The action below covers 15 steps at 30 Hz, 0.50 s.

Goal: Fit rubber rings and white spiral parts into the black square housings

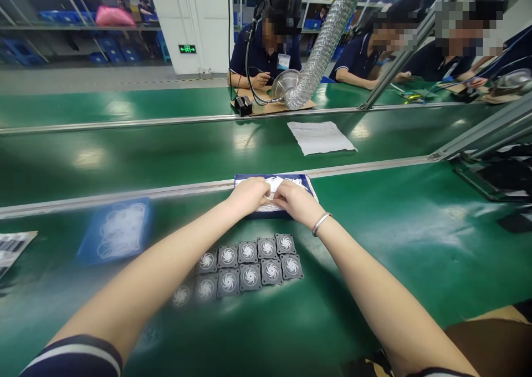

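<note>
Both my hands reach into a shallow blue tray [305, 182] at the far edge of the green table. My left hand [248, 194] and my right hand [296, 202] rest side by side, fingers curled and pinched on the white parts [275, 184] heaped in the tray. A silver bangle [321, 222] circles my right wrist. Nearer to me, several small square grey fan frames [249, 265] with white rotors lie flat in two rows on the mat.
A second blue tray [117, 231] with white rings lies to the left. A white sheet [319, 137] lies on the conveyor [124, 155] beyond. A labelled sheet [12, 246] sits at far left. Across the line sit three people and a silver duct hose [328, 33].
</note>
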### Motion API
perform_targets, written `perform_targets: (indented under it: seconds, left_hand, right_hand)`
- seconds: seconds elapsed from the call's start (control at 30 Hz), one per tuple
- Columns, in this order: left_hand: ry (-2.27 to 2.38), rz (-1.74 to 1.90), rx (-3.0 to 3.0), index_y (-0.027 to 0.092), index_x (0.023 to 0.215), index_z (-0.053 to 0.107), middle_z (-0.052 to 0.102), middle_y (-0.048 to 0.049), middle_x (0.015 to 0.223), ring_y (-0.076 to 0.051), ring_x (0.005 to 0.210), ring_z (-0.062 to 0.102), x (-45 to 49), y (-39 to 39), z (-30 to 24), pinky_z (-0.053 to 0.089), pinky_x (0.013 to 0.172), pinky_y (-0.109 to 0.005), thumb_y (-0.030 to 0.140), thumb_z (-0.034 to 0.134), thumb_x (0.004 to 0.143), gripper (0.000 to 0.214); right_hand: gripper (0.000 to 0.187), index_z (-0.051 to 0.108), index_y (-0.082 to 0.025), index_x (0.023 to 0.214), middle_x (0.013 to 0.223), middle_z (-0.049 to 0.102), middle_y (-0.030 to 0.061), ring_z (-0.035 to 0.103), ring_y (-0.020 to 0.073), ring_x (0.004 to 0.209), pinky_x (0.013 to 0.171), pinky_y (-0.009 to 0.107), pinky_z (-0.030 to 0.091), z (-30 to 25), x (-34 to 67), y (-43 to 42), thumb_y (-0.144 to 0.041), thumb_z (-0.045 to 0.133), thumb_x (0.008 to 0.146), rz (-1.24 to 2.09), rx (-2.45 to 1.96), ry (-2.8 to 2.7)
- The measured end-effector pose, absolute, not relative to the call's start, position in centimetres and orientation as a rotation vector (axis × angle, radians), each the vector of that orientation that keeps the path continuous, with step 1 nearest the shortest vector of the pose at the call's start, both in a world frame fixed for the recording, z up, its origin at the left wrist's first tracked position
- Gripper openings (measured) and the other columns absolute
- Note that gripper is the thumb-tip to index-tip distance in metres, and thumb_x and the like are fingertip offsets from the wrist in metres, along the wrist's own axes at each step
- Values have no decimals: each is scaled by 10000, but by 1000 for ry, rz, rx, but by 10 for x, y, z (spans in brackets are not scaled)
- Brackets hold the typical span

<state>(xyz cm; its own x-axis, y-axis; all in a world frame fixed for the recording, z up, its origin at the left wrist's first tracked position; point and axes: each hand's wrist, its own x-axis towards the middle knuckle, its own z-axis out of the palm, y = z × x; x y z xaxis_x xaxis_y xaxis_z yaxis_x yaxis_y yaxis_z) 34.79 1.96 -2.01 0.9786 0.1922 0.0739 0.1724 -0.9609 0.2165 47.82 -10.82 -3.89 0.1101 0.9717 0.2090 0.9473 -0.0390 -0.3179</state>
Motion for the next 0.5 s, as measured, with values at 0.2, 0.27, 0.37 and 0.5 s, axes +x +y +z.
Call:
perform_targets:
  seconds: [0.2, 0.27, 0.37, 0.5]
  left_hand:
    - [203, 43, 2934, 161, 809, 736, 730, -93, 895, -249, 893, 683, 354, 17, -11, 494, 777, -307, 156, 640, 831, 99]
    - [208, 54, 2930, 155, 842, 734, 732, -103, 915, -249, 900, 682, 352, 15, -7, 492, 776, -308, 167, 616, 851, 119]
    - [233, 79, 2912, 139, 842, 724, 728, -114, 906, -250, 885, 680, 348, 14, -6, 490, 762, -307, 147, 606, 844, 119]
    - [283, 155, 2840, 123, 781, 701, 716, -115, 864, -250, 850, 676, 338, 15, -2, 490, 752, -314, 134, 613, 838, 105]
  right_hand:
    - [109, 665, -171, 783, 835, 593, 46, 581, 167, 767, 719, 292, 476, -42, 485, -119, -183, 626, 884, 83, -1963, -1862]
    - [111, 658, -178, 794, 823, 601, 47, 582, 171, 759, 708, 297, 477, -41, 486, -120, -192, 608, 893, 70, -1954, -1843]
    - [133, 635, -187, 770, 793, 607, 48, 581, 180, 738, 688, 304, 476, -34, 486, -124, -199, 590, 895, 52, -1951, -1800]
    - [67, 603, -194, 864, 855, 625, 64, 601, 194, 775, 710, 331, 496, -14, 478, -150, -199, 552, 908, -26, -1961, -1646]
